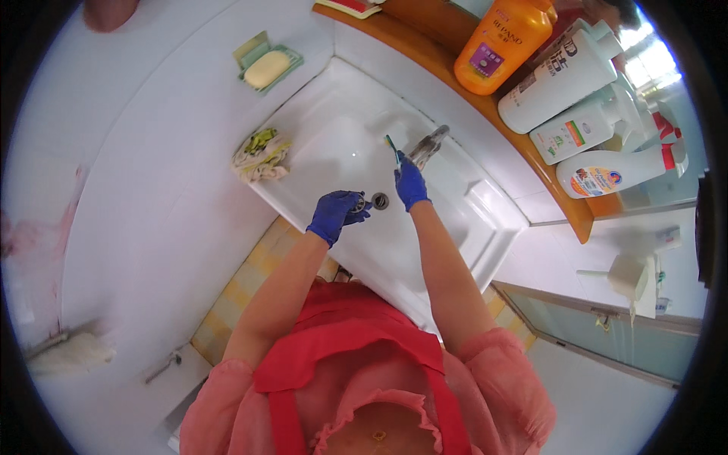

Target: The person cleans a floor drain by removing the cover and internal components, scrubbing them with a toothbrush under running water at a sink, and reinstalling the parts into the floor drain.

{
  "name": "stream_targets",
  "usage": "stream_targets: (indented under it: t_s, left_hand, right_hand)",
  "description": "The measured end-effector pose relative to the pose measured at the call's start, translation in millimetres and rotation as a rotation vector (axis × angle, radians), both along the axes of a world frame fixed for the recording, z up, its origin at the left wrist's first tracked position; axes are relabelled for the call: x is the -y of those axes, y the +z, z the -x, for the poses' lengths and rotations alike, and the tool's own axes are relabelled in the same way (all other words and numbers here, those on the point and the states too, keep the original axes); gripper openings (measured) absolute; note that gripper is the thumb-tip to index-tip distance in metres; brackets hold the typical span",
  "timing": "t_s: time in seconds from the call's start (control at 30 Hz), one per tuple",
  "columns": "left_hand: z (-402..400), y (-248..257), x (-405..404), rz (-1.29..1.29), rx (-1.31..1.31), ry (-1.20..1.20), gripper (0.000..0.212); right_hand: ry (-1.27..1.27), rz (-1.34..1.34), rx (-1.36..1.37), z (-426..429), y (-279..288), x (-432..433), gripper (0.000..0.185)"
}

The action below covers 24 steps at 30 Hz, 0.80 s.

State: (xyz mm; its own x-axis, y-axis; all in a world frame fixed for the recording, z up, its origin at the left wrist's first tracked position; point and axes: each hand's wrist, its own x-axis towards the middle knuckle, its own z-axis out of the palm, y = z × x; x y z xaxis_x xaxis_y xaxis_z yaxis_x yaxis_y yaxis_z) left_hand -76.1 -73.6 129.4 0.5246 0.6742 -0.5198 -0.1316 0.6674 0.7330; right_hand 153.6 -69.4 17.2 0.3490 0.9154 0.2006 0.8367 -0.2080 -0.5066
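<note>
A white ceramic sink (318, 148) lies before me. My left hand (336, 213), in a blue glove, grips a small round metal drain strainer (359, 203) over the basin. Just to its right is the dark drain hole (380, 201). In my blue-gloved right hand (410, 183) is a toothbrush (392, 147) with a teal handle, its head pointing up and left. Beside this hand stands the metal faucet (429, 147). A crumpled cloth (263, 155), white and yellow-green, rests on the sink's left corner.
A bar of soap (267, 69) sits in a green soap dish on the left wall. Along the wooden shelf (515, 151) stand an orange bottle (503, 42), a white pump bottle (560, 79) and spray bottles. A mirror rises behind them. White walls flank the sink.
</note>
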Motion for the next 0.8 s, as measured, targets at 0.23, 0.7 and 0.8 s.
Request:
stream_targets:
  t_s: [0.23, 0.7, 0.8]
  left_hand:
    - [-76, -21, -46, 0.081, 0.104, -0.098, 0.031]
    - [-103, -62, -85, -0.109, -0.016, -0.456, 0.016]
    - [-90, -77, -101, -0.116, -0.091, -0.446, 0.018]
  right_hand:
    - [-0.208, -0.128, -0.31, 22, 36, 27, 0.019]
    - [-0.589, -0.344, -0.643, 55, 18, 23, 0.022]
    - [-0.575, 0.177, -0.852, 60, 58, 5, 0.03]
